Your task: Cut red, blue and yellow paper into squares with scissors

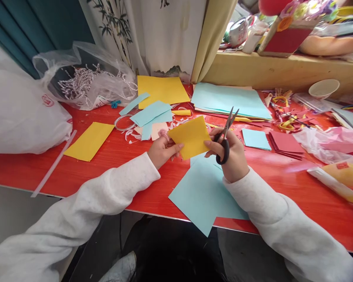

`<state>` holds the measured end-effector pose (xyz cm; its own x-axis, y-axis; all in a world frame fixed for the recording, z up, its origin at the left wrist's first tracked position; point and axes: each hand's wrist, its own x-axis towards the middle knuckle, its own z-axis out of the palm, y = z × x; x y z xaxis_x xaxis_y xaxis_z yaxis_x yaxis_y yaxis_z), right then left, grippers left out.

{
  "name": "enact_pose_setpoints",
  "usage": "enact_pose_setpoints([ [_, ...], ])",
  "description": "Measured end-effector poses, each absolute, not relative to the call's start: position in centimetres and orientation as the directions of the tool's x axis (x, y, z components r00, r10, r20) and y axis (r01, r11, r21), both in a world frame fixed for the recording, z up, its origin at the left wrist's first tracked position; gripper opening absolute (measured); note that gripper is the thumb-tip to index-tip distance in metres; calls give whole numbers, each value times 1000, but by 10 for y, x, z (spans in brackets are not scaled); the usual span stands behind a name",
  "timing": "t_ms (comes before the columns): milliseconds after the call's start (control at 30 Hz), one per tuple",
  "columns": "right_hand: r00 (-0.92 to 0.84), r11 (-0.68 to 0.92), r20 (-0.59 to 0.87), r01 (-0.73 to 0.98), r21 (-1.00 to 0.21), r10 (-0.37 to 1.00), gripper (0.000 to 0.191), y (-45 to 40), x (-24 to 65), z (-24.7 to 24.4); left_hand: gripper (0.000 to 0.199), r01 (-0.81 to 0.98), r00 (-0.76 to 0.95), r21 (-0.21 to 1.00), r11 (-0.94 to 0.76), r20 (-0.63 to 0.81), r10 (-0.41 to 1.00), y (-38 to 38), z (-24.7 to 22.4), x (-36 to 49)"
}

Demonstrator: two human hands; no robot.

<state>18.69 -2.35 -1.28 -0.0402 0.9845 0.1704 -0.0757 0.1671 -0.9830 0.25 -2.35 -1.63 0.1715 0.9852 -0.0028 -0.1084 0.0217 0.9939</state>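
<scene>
My left hand (162,151) pinches the left edge of a yellow paper square (191,137) in front of me. The right edge of that square lies between the thumb and fingers of my right hand (231,154), which also holds black-handled scissors (224,138), their blades pointing up and slightly parted. Below both hands, large light blue sheets (201,192) lie on the red table (153,203), one corner sticking out past the front edge. A yellow sheet (90,141) rests to the left of my left hand.
Blue offcuts (151,113) and a blue paper stack (229,100) lie behind my hands. Small blue (256,139) and red squares (286,144) sit at right. Plastic bags (20,105) stand at left; a white bowl (323,89) is at back right.
</scene>
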Motion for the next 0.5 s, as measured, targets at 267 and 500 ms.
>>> enact_pose_setpoints([
  [267, -80, 136, 145, -106, -985, 986, 27, -29, 176, -18, 45, -54, 340, 999, -1, 20, 940, -21, -22, 2],
  [500, 119, 171, 249, 449, -877, 961, 66, -2, 249, 19, 38, 1, 261, 997, -82, 79, 962, -5, -14, -14],
])
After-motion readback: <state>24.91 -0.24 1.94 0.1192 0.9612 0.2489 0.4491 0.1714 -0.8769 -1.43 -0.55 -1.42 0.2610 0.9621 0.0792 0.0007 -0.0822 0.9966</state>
